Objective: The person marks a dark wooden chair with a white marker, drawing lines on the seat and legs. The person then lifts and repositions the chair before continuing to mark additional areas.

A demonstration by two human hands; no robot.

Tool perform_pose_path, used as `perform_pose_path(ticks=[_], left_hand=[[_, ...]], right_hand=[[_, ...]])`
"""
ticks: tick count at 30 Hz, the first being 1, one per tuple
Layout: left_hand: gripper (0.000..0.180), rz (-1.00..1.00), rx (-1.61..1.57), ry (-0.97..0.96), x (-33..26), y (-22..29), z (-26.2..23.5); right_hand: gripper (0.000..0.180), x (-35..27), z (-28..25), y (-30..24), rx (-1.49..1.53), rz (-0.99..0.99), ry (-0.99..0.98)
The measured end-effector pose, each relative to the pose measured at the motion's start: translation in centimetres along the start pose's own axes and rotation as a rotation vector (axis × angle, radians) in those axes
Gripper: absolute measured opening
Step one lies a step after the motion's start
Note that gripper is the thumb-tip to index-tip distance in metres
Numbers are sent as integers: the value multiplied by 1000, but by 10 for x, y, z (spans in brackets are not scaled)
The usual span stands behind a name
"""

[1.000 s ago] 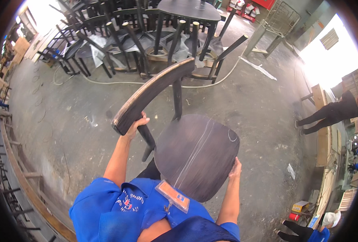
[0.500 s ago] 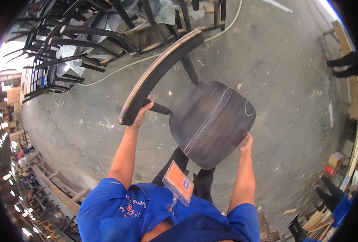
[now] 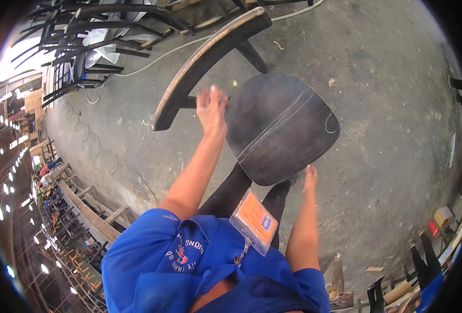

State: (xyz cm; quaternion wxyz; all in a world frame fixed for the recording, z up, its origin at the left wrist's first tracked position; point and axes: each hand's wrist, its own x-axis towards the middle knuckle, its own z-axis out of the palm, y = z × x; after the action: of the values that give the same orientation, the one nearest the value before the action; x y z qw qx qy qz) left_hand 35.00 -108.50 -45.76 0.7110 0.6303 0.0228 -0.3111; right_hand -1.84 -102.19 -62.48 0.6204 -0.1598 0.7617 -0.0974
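Observation:
A black wooden chair (image 3: 285,130) stands on the floor before me, its dark seat marked with pale chalk lines and a small loop. Its curved backrest (image 3: 202,65) has a worn, lighter top edge and lies to the left of the seat. My left hand (image 3: 212,107) is over the near backrest post, between backrest and seat, its fingers apart and slightly blurred; it grips nothing. Off the seat's near right edge, my right hand (image 3: 309,179) has its fingers stretched out and empty. A badge (image 3: 255,221) in a clear sleeve hangs from my blue shirt.
Many stacked dark chairs (image 3: 106,26) with plastic wrap fill the far left. A pale hose (image 3: 163,60) and a coiled thin wire (image 3: 87,135) lie on the concrete floor. Wooden rails (image 3: 87,208) run along the left. At lower right are a person's legs (image 3: 426,261) and a small box (image 3: 442,215).
My left hand has let go of the backrest post and moved right toward the seat. My right hand has come off the seat's edge. The chair appears higher in view.

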Motion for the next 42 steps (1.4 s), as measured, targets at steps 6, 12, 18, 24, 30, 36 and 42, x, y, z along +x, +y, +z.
perform_pose_path(ticks=[6, 12, 18, 24, 30, 36, 42], left_hand=[[56, 228, -216, 313, 57, -8, 61], [51, 324, -178, 456, 71, -16, 75], [38, 428, -62, 499, 75, -27, 68], [34, 404, -54, 501, 73, -25, 69], [30, 352, -132, 444, 75, -17, 67], [30, 358, -157, 449, 78, -20, 67], [30, 339, -182, 450, 80, -20, 67]], right_hand=[[61, -17, -59, 75, -82, -36, -184], [58, -32, -148, 138, 26, 39, -10], [58, -52, -198, 181, 121, 134, 76], [59, -61, -196, 192, 100, 124, 38], [59, -63, -170, 182, 111, 67, 5], [59, -64, -162, 168, 100, 33, -3], [56, -62, -162, 161, 95, 27, 13]])
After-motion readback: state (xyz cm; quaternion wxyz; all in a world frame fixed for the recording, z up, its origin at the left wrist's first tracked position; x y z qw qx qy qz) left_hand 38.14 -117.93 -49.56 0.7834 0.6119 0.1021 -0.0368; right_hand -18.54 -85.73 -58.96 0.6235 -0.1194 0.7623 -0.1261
